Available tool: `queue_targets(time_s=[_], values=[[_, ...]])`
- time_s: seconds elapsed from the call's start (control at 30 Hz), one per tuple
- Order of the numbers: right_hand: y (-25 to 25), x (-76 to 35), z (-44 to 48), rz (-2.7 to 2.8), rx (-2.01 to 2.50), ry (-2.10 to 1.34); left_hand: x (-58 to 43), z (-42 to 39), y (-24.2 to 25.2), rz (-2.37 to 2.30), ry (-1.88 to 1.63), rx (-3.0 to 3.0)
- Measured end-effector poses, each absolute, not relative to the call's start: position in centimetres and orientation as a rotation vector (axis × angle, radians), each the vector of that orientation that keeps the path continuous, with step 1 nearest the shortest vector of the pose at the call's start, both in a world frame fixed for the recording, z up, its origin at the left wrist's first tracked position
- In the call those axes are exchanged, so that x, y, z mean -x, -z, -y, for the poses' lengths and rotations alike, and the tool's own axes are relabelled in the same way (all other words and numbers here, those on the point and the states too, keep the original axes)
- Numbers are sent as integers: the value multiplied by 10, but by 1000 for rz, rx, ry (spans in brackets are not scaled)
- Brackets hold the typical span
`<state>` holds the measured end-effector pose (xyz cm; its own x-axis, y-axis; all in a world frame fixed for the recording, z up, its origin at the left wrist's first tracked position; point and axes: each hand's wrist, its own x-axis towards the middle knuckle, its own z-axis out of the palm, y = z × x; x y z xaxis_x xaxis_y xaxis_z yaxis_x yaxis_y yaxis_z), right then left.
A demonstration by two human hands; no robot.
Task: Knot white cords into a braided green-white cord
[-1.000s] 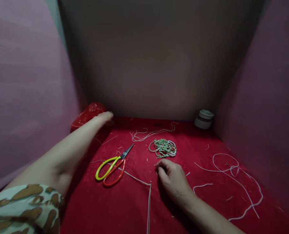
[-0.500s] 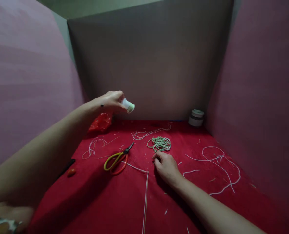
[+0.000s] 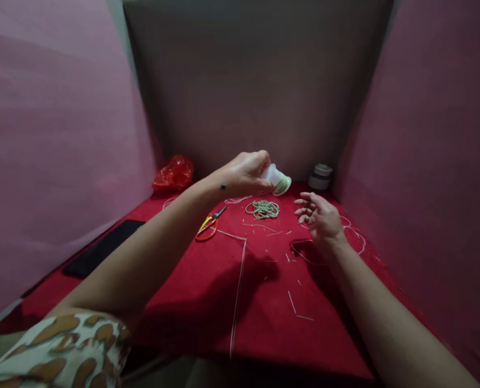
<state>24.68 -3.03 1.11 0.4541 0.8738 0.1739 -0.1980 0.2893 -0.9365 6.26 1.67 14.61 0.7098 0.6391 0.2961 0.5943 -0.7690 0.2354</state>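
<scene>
My left hand (image 3: 250, 171) grips a white spool wound with pale green cord (image 3: 279, 182), held up above the red cloth. My right hand (image 3: 323, 218) is raised to the right of the spool, fingers apart and holding nothing. Behind and below the spool lies a coiled green and white braided cord (image 3: 263, 209). Scissors (image 3: 211, 223) with yellow and red handles rest to the left, blades pointing away. From near the scissors a pale cord (image 3: 239, 285) runs to a pin-like point and then down to the front edge.
A red plastic bag (image 3: 174, 173) sits at the back left, near a dark flat object (image 3: 104, 249). White stacked round containers (image 3: 320, 176) stand at the back right. Loose cord (image 3: 357, 237) lies at right, with cut ends scattered about. Pink panels (image 3: 62, 134) flank the table.
My left hand has carried the spool to the right. My right hand has lifted off the cloth, moved right and spread its fingers. The view has shifted, showing the table's front edge.
</scene>
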Motion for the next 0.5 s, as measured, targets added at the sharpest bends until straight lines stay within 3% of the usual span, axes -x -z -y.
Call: queue_targets(time_s=[0.2,0.5], values=[[-21,-242,49,1138,894,-896,-78,-17,-99,-963,-470,-2883],[-13,-231,48,1515,1210,-769,-79,-11,-73,-858,-469,-2913]])
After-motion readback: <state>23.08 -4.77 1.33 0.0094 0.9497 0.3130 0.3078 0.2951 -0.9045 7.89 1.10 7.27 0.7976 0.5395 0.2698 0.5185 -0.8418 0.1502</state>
